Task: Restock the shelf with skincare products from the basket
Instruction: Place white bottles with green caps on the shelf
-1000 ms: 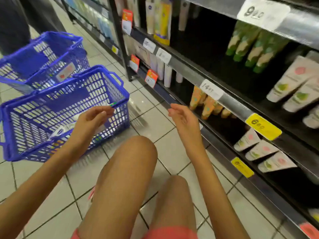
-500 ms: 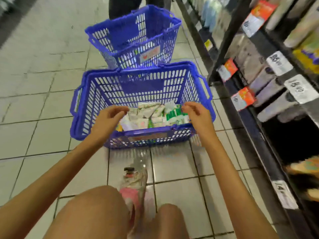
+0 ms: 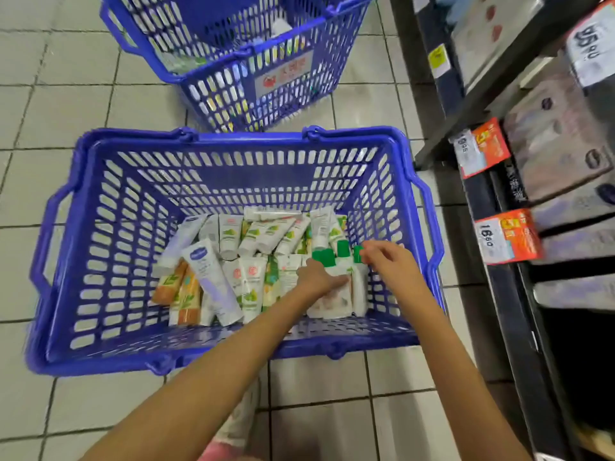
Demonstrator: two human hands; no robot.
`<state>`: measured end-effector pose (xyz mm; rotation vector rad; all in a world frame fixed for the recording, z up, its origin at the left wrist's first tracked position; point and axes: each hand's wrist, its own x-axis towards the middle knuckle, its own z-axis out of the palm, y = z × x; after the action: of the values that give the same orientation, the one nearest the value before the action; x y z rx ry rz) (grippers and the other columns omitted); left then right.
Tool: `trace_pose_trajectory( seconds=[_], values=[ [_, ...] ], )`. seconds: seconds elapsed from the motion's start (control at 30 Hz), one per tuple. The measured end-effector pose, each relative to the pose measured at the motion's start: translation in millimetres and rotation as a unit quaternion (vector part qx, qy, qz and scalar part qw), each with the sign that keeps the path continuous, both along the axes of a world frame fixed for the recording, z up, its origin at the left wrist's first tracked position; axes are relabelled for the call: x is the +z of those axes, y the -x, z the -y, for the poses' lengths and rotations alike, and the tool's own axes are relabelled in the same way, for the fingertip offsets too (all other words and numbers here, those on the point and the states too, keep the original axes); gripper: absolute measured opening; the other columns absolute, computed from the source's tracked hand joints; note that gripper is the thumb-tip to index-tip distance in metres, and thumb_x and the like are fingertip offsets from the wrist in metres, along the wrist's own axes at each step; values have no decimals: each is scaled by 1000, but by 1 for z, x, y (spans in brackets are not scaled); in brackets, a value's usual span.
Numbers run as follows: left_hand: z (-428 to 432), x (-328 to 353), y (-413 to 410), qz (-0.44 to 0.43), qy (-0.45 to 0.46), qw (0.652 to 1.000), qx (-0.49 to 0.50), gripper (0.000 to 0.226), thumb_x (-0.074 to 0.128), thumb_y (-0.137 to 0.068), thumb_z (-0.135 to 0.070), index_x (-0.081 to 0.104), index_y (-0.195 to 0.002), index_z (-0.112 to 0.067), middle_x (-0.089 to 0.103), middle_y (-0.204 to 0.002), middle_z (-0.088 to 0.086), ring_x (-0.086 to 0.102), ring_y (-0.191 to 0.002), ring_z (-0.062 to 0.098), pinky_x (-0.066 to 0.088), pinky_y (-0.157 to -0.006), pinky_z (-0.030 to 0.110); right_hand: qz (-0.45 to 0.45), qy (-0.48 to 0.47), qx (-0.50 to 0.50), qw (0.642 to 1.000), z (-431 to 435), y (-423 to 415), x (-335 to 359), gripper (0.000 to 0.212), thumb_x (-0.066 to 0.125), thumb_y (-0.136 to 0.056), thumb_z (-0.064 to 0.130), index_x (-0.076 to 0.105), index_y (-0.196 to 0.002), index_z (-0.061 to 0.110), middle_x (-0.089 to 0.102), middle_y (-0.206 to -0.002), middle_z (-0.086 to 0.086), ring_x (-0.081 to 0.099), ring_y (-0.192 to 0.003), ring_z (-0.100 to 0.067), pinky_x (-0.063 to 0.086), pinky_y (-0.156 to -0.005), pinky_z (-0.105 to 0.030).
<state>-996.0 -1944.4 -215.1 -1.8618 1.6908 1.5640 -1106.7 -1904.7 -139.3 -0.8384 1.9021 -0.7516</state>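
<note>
Both hands [image 3: 387, 261] now among basket tubes [image 3: 233, 261]

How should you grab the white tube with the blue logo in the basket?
Grip the white tube with the blue logo around its middle, coming from above. It lies slanted on top of the other tubes, so its sides are free, and the blue basket's walls block a sideways reach.

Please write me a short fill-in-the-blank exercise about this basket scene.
1. Both hands reach into the near basket, whose colour is ____.
2. The bottles under the left hand have caps of the colour ____.
3. The right hand touches a ____ of one bottle.
4. The shelf stands on the person's ____ side.

Missing: blue; green; cap; right
</note>
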Motion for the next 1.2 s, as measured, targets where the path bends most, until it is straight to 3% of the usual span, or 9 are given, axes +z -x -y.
trace_pose_trajectory(
  seconds=[0.13,0.2,0.3,0.4,0.53,0.8,0.93,1.07,1.2],
  values=[
    [-10,-18,18,68,-14,996,51,103,71,-79,-30,-3,-145,-4,0,-152,24,17,-138,41,26,-110,41,-33,-96,56,993,0,6,-10,33,44,-95,18,59,-101,-11,59,-109,-29,56,-89,-32,44,-73,-35],
    [-17,-22,17,48,7,996,76,99,74,-75,-26,7,-144,-3,15,-148,26,24,-135,40,27,-109,41,-43,-160,68,984,1,4,-16,36,42,-96,17,54,-108,-14,58,-112,-30,55,-103,-39,44,-84,-42],
    [-14,-24,1,4,21,986,165,71,77,-71,-23,39,-125,2,50,-127,22,48,-118,32,43,-95,36,-57,-248,106,961,7,-3,-30,22,41,-95,15,56,-84,4,59,-89,-10,53,-98,-29,38,-67,-26],
    [-4,-18,-25,-57,-14,965,255,54,75,-73,-14,49,-117,3,59,-116,19,57,-110,33,49,-91,39,-112,-307,130,936,13,-15,-47,24,43,-95,13,52,-113,0,57,-117,-16,54,-111,-31,39,-75,-26],
    [6,0,-67,-123,-12,946,301,38,67,-79,-3,51,-113,1,60,-108,15,58,-95,25,52,-70,30,-134,-299,71,942,20,-39,-59,34,44,-89,7,51,-120,-6,52,-126,-22,50,-117,-34,42,-94,-36],
    [9,16,-108,-195,-33,907,371,36,70,-79,-16,59,-113,-10,66,-113,15,63,-101,28,50,-91,40,-149,-283,47,946,20,-46,-73,80,65,-82,7,10,-140,11,37,-137,-21,43,-123,-35,43,-99,-42],
    [13,27,-99,-259,-39,890,373,34,58,-89,-21,55,-121,-11,61,-122,13,59,-110,26,43,-102,42,-212,-262,25,941,32,-43,-67,69,68,-82,20,26,-133,1,48,-131,-19,47,-121,-35,40,-99,-46],
    [8,53,-93,-330,-26,887,322,32,44,-95,-14,47,-126,-9,57,-124,14,56,-109,24,43,-99,41,-10,-106,-162,981,36,-40,-36,60,62,-86,30,33,-130,1,50,-128,-16,52,-111,-28,47,-89,-37],
    [-8,98,-84,-386,31,895,221,29,46,-94,-8,50,-122,-5,66,-103,9,66,-86,14,55,-78,25,228,58,-200,951,-6,-29,22,46,60,-89,22,45,-129,7,60,-116,-11,61,-99,-24,54,-82,-38]
  ],
)
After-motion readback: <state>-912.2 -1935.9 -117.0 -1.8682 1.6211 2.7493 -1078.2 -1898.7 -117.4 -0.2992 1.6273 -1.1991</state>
